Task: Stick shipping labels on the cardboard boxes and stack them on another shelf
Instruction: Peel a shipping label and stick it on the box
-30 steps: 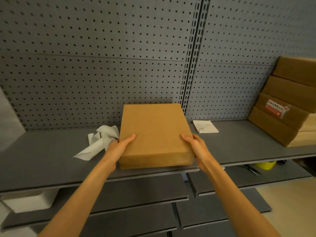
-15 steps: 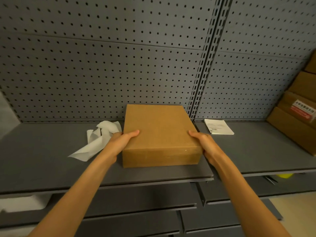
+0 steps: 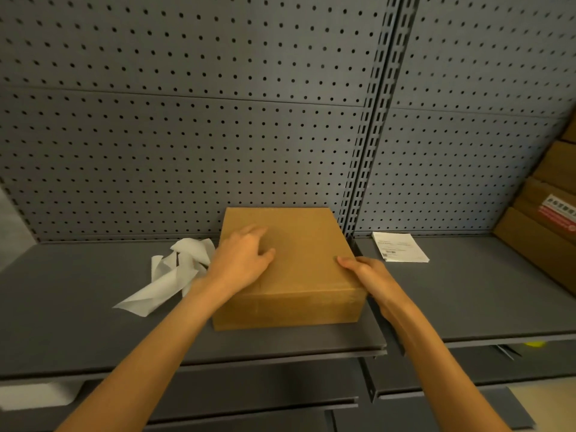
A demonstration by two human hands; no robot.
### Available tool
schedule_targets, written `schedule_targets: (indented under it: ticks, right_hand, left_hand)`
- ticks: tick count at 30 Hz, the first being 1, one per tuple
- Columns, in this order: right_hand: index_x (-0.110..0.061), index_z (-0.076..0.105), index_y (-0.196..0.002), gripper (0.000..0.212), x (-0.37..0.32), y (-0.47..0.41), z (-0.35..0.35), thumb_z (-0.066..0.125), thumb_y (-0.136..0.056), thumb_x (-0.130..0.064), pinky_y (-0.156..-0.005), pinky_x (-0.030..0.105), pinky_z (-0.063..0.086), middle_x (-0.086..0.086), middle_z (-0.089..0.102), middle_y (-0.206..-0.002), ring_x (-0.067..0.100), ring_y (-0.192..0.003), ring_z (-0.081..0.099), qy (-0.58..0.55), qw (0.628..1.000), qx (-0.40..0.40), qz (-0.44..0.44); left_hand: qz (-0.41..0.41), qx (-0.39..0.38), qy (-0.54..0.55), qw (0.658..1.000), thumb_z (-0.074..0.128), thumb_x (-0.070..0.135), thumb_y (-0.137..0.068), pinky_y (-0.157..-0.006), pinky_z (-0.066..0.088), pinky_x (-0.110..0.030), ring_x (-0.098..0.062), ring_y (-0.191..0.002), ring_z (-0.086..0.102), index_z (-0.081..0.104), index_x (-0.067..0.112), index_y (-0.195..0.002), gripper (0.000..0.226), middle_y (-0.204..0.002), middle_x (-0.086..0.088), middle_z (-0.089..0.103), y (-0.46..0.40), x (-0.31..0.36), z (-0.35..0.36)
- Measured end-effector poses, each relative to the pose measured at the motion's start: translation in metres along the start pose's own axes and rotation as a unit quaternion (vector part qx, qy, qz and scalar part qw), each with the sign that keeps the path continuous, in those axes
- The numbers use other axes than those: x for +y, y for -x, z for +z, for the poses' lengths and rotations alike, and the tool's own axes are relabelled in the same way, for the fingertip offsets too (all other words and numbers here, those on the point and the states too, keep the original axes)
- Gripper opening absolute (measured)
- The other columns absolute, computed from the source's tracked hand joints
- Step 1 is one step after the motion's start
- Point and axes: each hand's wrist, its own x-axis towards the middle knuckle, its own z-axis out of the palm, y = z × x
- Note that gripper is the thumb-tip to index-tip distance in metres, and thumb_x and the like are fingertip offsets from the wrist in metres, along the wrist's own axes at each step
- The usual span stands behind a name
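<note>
Grey pegboard wall behind, grey shelf below. Box flat on shelf near front edge, top bare, no label yet. Labels just right of box, on shelf. Crumpled backing paper just left of box. Stacked boxes far right of box, one labelled.

Risks: box nudged off front edge if pushed carelessly; label stuck crooked or creased if box shifts; backing paper swept off shelf by left arm.

Left hand spread loosely on box top, holding nothing. Right hand cupped against right side of box, thumb on top edge, steadying.
</note>
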Motion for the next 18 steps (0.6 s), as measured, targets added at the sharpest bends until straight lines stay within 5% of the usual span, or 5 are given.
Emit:
schedule_targets:
  ticks: [3,7,13,18]
  right_hand:
    - [-0.014,0.056,-0.127,0.048,0.006,-0.006,-0.004,0.059,-0.09,-0.043,-0.09,0.031,0.045,0.001,0.059,-0.115,0.018,-0.105,0.057,-0.009,0.999,0.034,-0.025]
    - [-0.016,0.062,-0.118,0.035,0.009,-0.013,-0.01,0.061,-0.091,-0.036,-0.082,0.026,0.047,0.0,0.063,-0.111,0.014,-0.1,0.06,-0.023,0.996,0.059,-0.057]
    - [-0.026,0.067,-0.084,0.009,0.025,-0.035,-0.03,0.062,-0.09,-0.027,-0.087,0.042,0.054,0.003,0.07,-0.091,0.022,-0.093,0.065,0.026,0.991,0.121,-0.059]
    - [-0.007,0.072,-0.098,0.02,0.03,-0.054,-0.067,0.058,-0.091,-0.018,-0.081,0.033,0.05,0.012,0.07,-0.102,0.026,-0.095,0.064,0.1,0.964,0.246,-0.038]
  left_hand:
    - [0.091,-0.047,-0.02,0.995,0.046,0.043,-0.096,-0.114,0.022,-0.039,-0.018,-0.142,0.023,0.028,0.021,-0.147,0.059,-0.155,0.003,0.025,-0.022,0.031,0.012]
    - [0.162,-0.096,-0.06,0.98,0.04,0.044,-0.097,-0.111,0.029,-0.039,-0.02,-0.138,0.032,0.04,0.017,-0.142,0.052,-0.15,-0.002,0.036,-0.053,0.061,0.033]
    - [0.189,-0.109,-0.055,0.974,0.039,0.04,-0.098,-0.098,0.043,-0.04,-0.023,-0.121,0.048,0.055,0.015,-0.126,0.041,-0.13,-0.005,0.054,-0.086,0.076,0.053]
    - [0.191,-0.073,-0.022,0.979,0.039,0.039,-0.098,-0.093,0.04,-0.034,-0.019,-0.118,0.047,0.056,0.017,-0.123,0.037,-0.128,-0.001,0.054,-0.088,0.07,0.065]
